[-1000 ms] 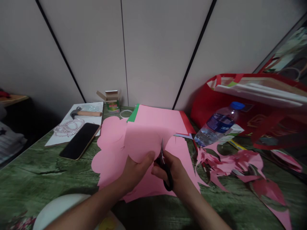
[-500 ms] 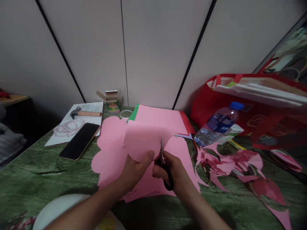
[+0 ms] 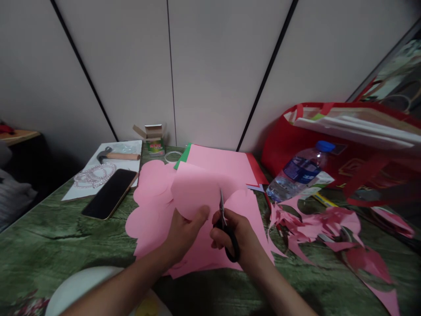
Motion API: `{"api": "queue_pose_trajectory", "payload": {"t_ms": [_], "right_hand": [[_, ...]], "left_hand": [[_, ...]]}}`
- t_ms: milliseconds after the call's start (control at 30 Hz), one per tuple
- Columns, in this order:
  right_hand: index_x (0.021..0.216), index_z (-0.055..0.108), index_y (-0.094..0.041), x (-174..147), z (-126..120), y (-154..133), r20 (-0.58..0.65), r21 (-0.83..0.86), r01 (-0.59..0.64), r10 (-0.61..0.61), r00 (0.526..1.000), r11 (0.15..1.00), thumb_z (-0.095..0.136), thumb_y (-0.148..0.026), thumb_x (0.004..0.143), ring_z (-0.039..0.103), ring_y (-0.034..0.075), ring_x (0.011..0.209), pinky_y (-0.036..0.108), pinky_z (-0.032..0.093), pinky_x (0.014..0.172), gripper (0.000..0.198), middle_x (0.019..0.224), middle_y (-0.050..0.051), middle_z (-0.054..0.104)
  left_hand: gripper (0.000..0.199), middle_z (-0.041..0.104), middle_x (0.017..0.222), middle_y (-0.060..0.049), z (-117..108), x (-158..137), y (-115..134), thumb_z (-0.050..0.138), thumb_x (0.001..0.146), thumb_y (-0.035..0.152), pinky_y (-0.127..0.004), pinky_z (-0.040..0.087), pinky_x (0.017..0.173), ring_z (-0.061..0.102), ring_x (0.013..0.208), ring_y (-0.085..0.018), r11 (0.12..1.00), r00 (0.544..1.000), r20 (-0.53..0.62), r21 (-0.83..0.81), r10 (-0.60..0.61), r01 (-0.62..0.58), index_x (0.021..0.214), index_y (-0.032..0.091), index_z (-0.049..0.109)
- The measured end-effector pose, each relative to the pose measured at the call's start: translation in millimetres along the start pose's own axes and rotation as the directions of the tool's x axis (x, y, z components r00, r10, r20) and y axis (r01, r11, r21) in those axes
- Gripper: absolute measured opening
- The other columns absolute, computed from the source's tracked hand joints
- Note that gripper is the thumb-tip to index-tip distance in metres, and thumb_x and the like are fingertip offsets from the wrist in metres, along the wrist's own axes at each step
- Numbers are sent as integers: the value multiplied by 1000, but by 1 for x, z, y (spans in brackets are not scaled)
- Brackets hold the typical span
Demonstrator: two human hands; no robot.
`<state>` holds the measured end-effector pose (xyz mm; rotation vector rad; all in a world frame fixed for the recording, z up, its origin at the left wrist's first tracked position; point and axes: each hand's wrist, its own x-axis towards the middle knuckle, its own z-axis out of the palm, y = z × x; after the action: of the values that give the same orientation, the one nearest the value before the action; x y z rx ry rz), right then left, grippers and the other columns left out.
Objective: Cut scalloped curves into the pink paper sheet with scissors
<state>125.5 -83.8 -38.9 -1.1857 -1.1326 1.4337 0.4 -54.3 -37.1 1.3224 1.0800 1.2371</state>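
My left hand (image 3: 186,232) pinches the lower edge of a pink paper sheet (image 3: 194,188), thumb on top. In my right hand (image 3: 235,235) is a pair of scissors (image 3: 233,245) with black handles, its blades pointing away from me at the right part of that sheet. The blades look nearly closed against the paper. Beneath both hands lies a stack of pink paper (image 3: 213,254), with rounded pink cut-outs (image 3: 149,184) along its left side. Farther back, a pink sheet (image 3: 220,160) rests over green and red paper.
Pink scraps (image 3: 315,224) litter the table's right side, near a tilted water bottle (image 3: 297,171) and a red bag (image 3: 279,136). On the left are a phone (image 3: 110,193), a hammer (image 3: 121,156), a bead string (image 3: 95,175) and a small open box (image 3: 155,145).
The scissors and right hand have shifted very slightly, and the held pink sheet has tilted a little. Both hands keep their grip.
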Motion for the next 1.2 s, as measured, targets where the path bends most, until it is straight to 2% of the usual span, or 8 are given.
{"api": "queue_pose_trajectory", "payload": {"t_ms": [233,333,467,567,700,900,1033,1200], "right_hand": [[72,47,-18,0,1,6,9,0,3,-3,1000,1000,67,-36,63,47,8,41,22,38,44,29,48,-9,46],[72,47,-18,-1,4,7,43,2,-2,2,999,1000,68,-37,63,47,8,42,22,37,44,30,51,-8,48],[74,46,-18,-2,7,7,73,2,17,-18,997,1000,71,-35,60,41,7,45,20,32,44,34,53,-8,45],[78,45,-19,-2,6,7,85,-18,55,-54,995,998,75,-33,57,36,7,48,19,28,44,39,56,-8,45],[77,43,-20,-1,4,8,88,-13,62,-61,994,998,76,-33,56,38,8,53,19,30,46,41,61,-6,47],[76,46,-19,-2,5,3,49,3,94,-94,994,996,75,-33,56,39,10,57,21,33,49,38,65,-4,47],[80,48,-18,-2,4,3,58,17,104,-105,993,994,74,-32,58,41,11,60,21,35,52,36,67,-3,47],[75,47,-19,-2,4,5,46,-12,83,-83,996,996,74,-32,57,40,10,58,20,33,50,35,65,-4,47]], "left_hand": [[20,58,55,2,2,1,3,52,74,34,-23,44,49,55,52,-13,1000,999,-48,-21,-5,4,66,16,56],[23,60,57,1,3,-1,5,52,74,38,-24,46,50,57,53,-14,997,995,-64,-22,-80,78,68,17,58],[22,62,56,0,4,-5,11,57,70,36,-25,48,52,59,55,-15,982,982,-64,57,-178,182,58,18,58],[18,65,63,-1,4,-6,13,58,70,32,-26,49,58,62,63,-17,983,982,-80,45,-174,178,61,17,60],[16,68,72,-3,5,-6,12,60,69,32,-26,50,64,63,71,-18,987,984,-85,32,-156,159,69,16,63],[19,67,64,-2,5,-7,11,57,70,34,-27,51,58,63,62,-17,977,977,12,11,-215,215,66,17,63],[19,68,65,-3,5,-7,12,58,69,34,-27,51,58,63,63,-18,976,976,2,0,-219,219,67,16,63],[19,67,64,-3,4,-7,10,59,69,34,-29,51,60,63,63,-18,982,982,17,-6,-188,188,66,15,63]]}}
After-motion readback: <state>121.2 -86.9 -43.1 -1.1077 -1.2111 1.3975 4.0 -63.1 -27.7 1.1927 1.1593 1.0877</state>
